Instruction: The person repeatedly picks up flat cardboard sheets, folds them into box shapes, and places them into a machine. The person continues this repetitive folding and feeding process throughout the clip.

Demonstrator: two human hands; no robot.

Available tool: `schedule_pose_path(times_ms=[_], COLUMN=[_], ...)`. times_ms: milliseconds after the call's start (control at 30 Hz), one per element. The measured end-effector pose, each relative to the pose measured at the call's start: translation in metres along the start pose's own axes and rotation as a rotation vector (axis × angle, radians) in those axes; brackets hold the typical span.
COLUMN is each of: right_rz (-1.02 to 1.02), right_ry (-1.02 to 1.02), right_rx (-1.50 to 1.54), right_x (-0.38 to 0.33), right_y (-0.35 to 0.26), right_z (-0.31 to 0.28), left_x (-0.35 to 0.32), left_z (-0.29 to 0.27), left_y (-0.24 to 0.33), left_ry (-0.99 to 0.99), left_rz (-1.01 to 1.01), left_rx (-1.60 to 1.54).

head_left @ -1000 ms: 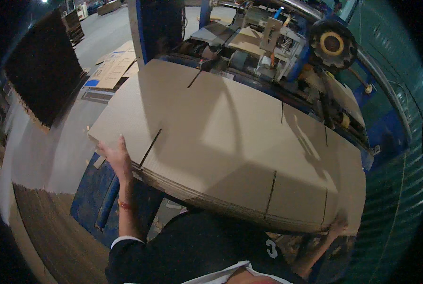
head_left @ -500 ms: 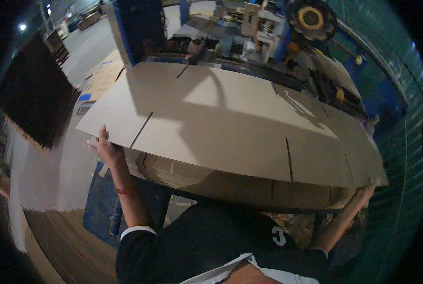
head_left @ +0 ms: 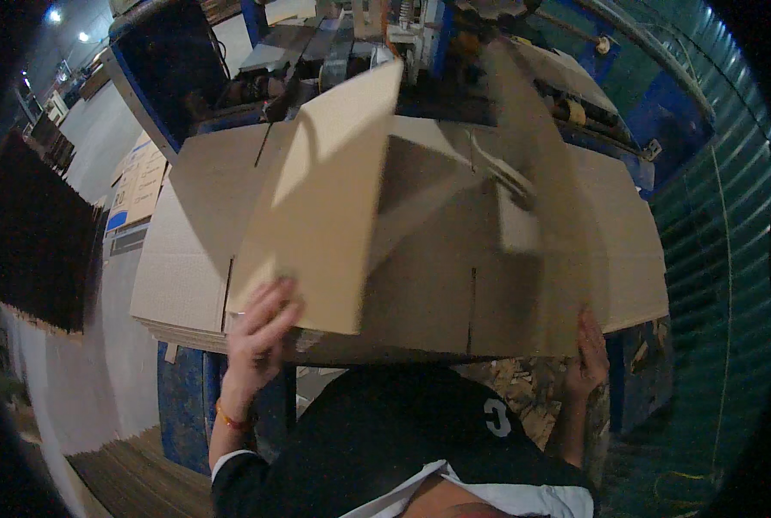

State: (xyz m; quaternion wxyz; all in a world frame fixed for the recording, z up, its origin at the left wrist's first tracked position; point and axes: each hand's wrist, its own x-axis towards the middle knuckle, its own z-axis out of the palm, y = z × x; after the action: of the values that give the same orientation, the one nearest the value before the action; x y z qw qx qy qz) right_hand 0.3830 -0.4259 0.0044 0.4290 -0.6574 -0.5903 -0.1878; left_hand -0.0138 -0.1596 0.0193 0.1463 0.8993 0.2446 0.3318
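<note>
A slotted cardboard sheet (head_left: pixel 428 259) lies on a stack of similar sheets in front of me. Its left end panel (head_left: pixel 333 207) is folded up and leans inward. Toward the right, the other end panel (head_left: pixel 549 216) stands raised, smeared by motion. My left hand (head_left: pixel 264 332) is closed on the near edge of the left panel, fingers across its face and thumb hidden. With my right hand (head_left: pixel 585 358) I grip the near lower corner of the right panel; part of those fingers is behind the board.
Beyond the stack stands a blue machine (head_left: pixel 165 69) with rollers and belts. A tall dark cardboard stack (head_left: pixel 36 224) rises at far left, with more sheets (head_left: pixel 144 470) low at left. Printed cardboard (head_left: pixel 139 186) lies behind. A green corrugated wall (head_left: pixel 713 345) runs along the right; scraps (head_left: pixel 528 397) lie below.
The sheet was flat and held by its far left and right ends. Both end panels are now bent upward, and my hands have come inward with them. The view has shifted slightly.
</note>
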Motion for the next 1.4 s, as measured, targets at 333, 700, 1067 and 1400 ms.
schedule_pose_path(times_ms=[333, 700, 1067, 1400], right_rz=[-0.158, -0.218, -0.075, -0.007], right_ry=[-0.283, -0.739, -0.836, -0.720], right_rx=[-0.035, -0.037, -0.122, -0.243], right_x=[0.018, 0.036, 0.077, 0.167], right_y=[-0.017, -0.015, 0.053, 0.133], right_z=[0.017, 0.026, 0.041, 0.117], left_x=[0.011, 0.026, 0.058, 0.169], left_z=[0.005, 0.007, 0.021, 0.074], left_y=[-0.005, 0.006, -0.019, -0.091], left_ry=[0.096, -0.375, -0.274, 0.030], left_rz=[0.008, 0.087, 0.073, 0.127], left_rx=[0.285, 0.472, 0.259, 0.119])
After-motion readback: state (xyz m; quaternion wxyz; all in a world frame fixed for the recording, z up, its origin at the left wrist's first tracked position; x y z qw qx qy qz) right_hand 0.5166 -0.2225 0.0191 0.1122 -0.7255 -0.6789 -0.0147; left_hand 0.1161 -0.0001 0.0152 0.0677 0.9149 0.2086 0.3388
